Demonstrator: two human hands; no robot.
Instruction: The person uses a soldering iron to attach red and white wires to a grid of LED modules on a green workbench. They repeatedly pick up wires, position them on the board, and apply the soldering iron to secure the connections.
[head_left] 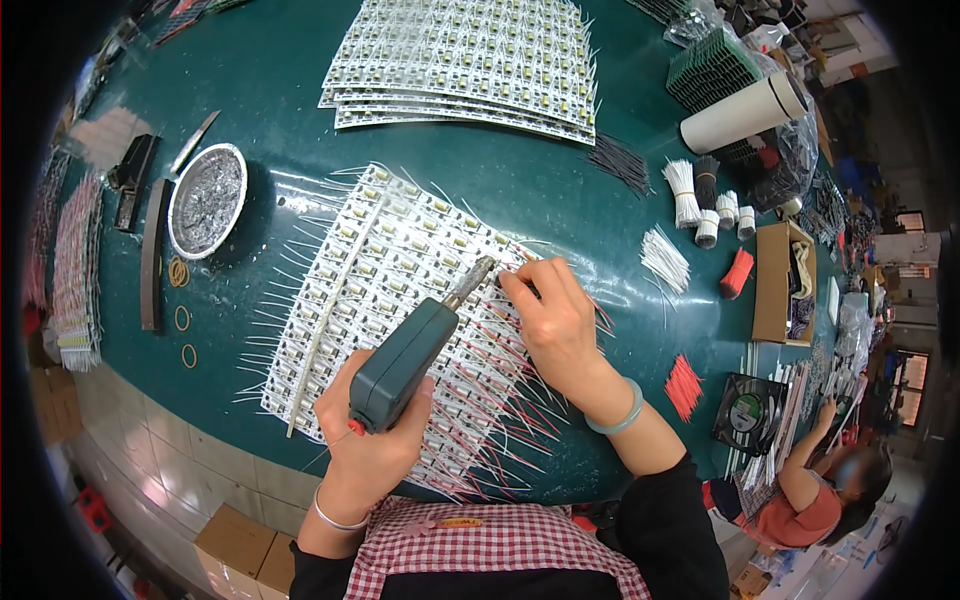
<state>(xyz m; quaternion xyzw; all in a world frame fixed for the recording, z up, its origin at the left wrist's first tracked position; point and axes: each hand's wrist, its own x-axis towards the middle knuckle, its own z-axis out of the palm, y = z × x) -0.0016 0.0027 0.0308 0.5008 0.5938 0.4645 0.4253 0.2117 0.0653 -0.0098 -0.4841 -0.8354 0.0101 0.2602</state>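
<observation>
My left hand (365, 455) is wrapped round a dark green soldering gun (405, 362). Its metal tip points away to the right and sits over the upper right edge of a panel of small white circuit boards (345, 290). Close by that tip, my right hand (555, 322) pinches a thin wire at the panel's edge; the wire is mostly hidden by the fingers. White wires stick out along the panel's left side. Many red wires (485, 375) spread from its right and near parts. A pale strip (335, 318) lies lengthwise across the boards.
Stacked board panels (460, 70) lie at the far side. A white bowl of silvery material (240, 205) stands left, near rubber bands (178, 270). To the right are white wire bundles (665, 258), red wires (684, 388), a cardboard box (772, 285) and a fan (748, 412). Another person (805, 505) sits at right.
</observation>
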